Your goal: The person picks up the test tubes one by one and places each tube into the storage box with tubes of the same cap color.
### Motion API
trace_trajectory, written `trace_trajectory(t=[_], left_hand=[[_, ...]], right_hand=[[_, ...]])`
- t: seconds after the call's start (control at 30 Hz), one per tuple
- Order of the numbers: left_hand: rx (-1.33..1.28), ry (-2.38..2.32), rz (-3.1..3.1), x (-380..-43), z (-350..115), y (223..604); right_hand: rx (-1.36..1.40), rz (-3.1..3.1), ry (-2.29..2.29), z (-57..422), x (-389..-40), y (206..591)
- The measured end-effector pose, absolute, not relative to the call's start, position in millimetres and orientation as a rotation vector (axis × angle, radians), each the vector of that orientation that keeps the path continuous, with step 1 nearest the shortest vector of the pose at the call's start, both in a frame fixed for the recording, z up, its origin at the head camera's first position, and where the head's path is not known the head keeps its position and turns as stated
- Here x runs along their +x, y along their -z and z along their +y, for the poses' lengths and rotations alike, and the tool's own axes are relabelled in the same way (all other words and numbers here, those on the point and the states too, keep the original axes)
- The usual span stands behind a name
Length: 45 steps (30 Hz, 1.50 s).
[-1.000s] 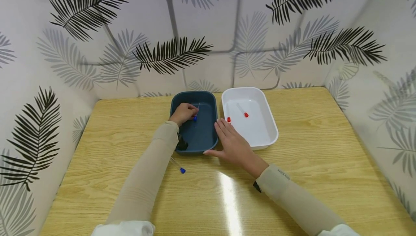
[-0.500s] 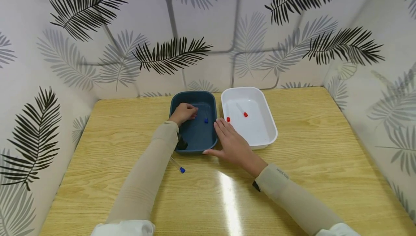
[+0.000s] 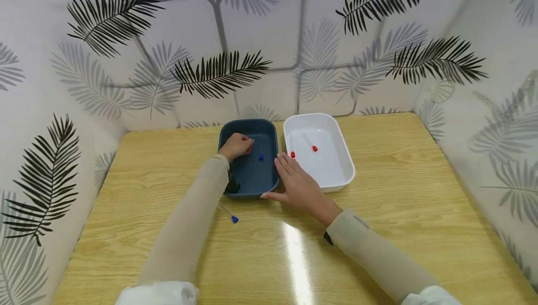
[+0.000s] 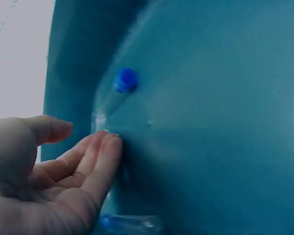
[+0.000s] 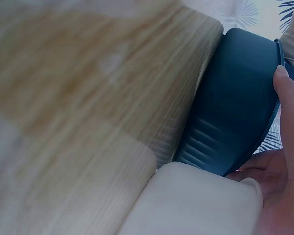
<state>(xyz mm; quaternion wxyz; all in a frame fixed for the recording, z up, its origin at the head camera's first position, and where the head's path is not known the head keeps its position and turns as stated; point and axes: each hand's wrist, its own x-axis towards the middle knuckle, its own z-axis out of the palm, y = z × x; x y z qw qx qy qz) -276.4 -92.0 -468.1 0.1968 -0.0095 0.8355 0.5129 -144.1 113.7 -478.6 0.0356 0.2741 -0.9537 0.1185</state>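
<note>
My left hand (image 3: 237,146) is inside the dark blue bin (image 3: 260,195), palm visible in the left wrist view with the thumb apart from the fingers and nothing held. Just beyond its fingertips lies a clear tube with a blue cap (image 4: 125,81). A second blue-capped tube (image 4: 137,224) lies on the bin floor below the hand in that view. My right hand (image 3: 299,188) rests at the bin's near right corner, its fairly straight fingers along the side rim and its thumb (image 5: 282,73) at the front rim.
A white bin (image 3: 348,180) stands to the right, holding two red-capped tubes (image 3: 315,148). Another blue-capped tube (image 3: 234,219) lies on the wooden table (image 3: 370,267) before the blue bin. A patterned sheet (image 3: 185,24) rises behind the table.
The blue-capped tube at my left fingers came away to the right, then shifted slightly back left. It lies apart from the hand on the bin floor. My right hand kept its place.
</note>
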Motion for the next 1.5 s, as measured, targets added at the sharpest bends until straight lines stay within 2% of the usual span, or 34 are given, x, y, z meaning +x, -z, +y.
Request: trace_trajectory(t=[0.33,0.67,0.9,1.13,1.27,1.5], left_hand=[[0.195,-1.627,2.308,-263.1,-109.0,425.7],[0.509,-1.467,2.607,-205.7,-142.3,398.7],[0.514,-1.424,2.773,-161.3,-176.6,406.6],[0.458,-1.331,2.837,-122.3,-209.0,432.3],[0.494,-1.231,2.869,-108.3,-218.2,450.1],[0.713,-0.914,2.864,-98.5,-208.2,473.5]], right_hand=[[0.822,-2.953,-0.365,113.2,-145.0,483.6],[0.799,-2.968,-0.387,114.7,-143.8,484.1],[0.791,-2.992,-0.394,114.3,-143.3,481.9],[0.810,-2.970,-0.386,111.3,-144.5,481.5],[0.815,-2.961,-0.392,109.5,-145.0,480.8],[0.818,-2.967,-0.377,108.5,-144.8,480.9]])
